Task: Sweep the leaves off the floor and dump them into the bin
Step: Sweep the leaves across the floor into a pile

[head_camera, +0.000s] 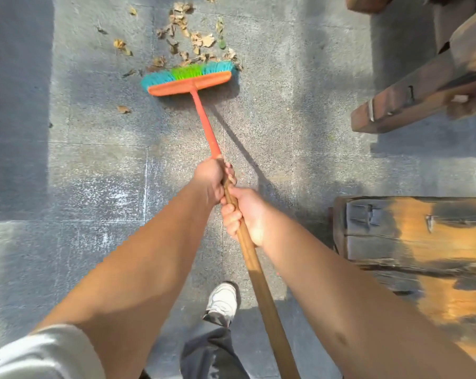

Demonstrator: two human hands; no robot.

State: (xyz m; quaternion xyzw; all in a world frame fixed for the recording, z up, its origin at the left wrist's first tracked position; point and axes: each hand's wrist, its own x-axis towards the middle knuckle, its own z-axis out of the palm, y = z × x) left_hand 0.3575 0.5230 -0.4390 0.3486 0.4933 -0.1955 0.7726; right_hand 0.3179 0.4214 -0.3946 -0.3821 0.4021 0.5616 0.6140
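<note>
A push broom stands on the grey paved floor (94, 165) ahead of me; its orange head (189, 83) carries blue and green bristles. Dry brown leaves (193, 39) lie scattered just beyond the bristles, and a few stray ones (123, 109) rest to the left of the head. The handle runs back toward me, orange near the head and wooden (261, 291) lower down. My left hand (211, 179) grips the handle where the orange part ends. My right hand (242, 212) is closed around the wooden part just behind it. No bin is in view.
Weathered wooden beams of a bench (423, 91) lie at the upper right. A dark, worn wooden block (417, 242) stands close on my right. My white shoe (223, 299) is on the floor below the hands.
</note>
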